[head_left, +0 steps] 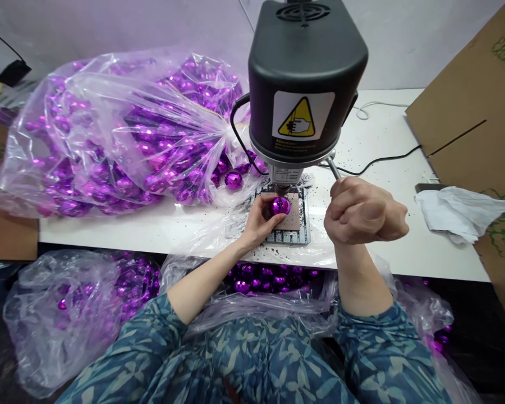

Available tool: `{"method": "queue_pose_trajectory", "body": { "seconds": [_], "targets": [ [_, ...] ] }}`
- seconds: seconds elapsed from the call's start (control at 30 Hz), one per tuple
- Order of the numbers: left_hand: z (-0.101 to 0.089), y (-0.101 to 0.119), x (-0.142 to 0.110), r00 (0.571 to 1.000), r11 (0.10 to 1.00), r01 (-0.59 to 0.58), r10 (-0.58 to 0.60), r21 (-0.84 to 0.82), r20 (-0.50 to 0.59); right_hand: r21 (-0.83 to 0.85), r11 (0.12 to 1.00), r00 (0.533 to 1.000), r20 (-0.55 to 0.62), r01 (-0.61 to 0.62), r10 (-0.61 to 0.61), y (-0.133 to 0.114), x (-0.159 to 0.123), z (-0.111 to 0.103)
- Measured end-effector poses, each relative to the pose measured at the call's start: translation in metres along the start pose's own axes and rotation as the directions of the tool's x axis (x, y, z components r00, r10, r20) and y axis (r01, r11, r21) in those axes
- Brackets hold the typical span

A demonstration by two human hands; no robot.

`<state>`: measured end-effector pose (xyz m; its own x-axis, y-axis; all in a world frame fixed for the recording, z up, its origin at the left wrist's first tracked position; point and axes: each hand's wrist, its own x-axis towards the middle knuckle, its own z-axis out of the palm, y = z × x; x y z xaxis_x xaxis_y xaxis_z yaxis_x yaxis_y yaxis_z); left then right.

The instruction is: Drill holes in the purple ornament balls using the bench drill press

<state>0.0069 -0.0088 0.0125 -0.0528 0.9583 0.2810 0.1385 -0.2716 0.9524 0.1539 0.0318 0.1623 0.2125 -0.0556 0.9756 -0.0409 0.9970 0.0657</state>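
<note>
A shiny purple faceted ball (280,206) is pinched between the thumb and fingers of my left hand (258,217). It sits over a brown board (293,220) on the metal base plate (306,233) of a small black drill press (307,62). The press's chuck is right above the ball; whether the bit touches it I cannot tell. My right hand (364,212) is closed in a fist around the end of the press's metal feed lever (333,168). The fingers hide the lever's grip.
A big clear bag (122,129) of purple balls lies left on the white table (109,227), with a few loose balls (233,180) at its mouth. Another open bag (273,278) hangs below the front edge. Cardboard boxes (458,112) and a white cloth (458,210) stand right.
</note>
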Motion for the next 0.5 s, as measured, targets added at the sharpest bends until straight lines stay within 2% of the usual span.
{"method": "queue_pose_trajectory", "body": {
  "seconds": [0.13, 0.23, 0.27, 0.3, 0.33, 0.4, 0.5],
  "targets": [
    [0.001, 0.004, 0.001, 1.0, 0.999, -0.029, 0.029, -0.018, 0.001, 0.016, 1.0, 0.999, 0.044, 0.014, -0.014, -0.003, -0.009, -0.003],
    [0.001, 0.006, 0.001, 0.999, 0.999, -0.044, 0.044, -0.021, -0.005, -0.039, 0.994, 0.994, -0.036, -0.106, 0.104, -0.009, 0.005, 0.006],
    [0.002, 0.006, 0.0, 0.999, 0.999, -0.043, 0.043, -0.014, -0.014, -0.093, 0.975, 0.975, -0.105, -0.204, 0.194, -0.011, 0.014, 0.01],
    [0.002, 0.006, 0.0, 0.999, 0.999, -0.042, 0.042, -0.004, -0.022, -0.147, 0.934, 0.938, -0.174, -0.326, 0.3, -0.011, 0.025, 0.015],
    [0.003, 0.004, 0.0, 0.999, 0.999, -0.042, 0.042, 0.007, -0.031, -0.165, 0.915, 0.919, -0.217, -0.367, 0.33, -0.009, 0.036, 0.021],
    [0.004, 0.002, 0.0, 0.998, 0.999, -0.046, 0.047, 0.028, -0.041, -0.176, 0.871, 0.879, -0.237, -0.458, 0.415, -0.001, 0.059, 0.029],
    [0.006, -0.001, -0.001, 0.997, 0.997, -0.037, 0.041, 0.062, -0.064, -0.098, 0.8, 0.801, -0.184, -0.592, 0.57, 0.018, 0.083, 0.035]
  ]
}}
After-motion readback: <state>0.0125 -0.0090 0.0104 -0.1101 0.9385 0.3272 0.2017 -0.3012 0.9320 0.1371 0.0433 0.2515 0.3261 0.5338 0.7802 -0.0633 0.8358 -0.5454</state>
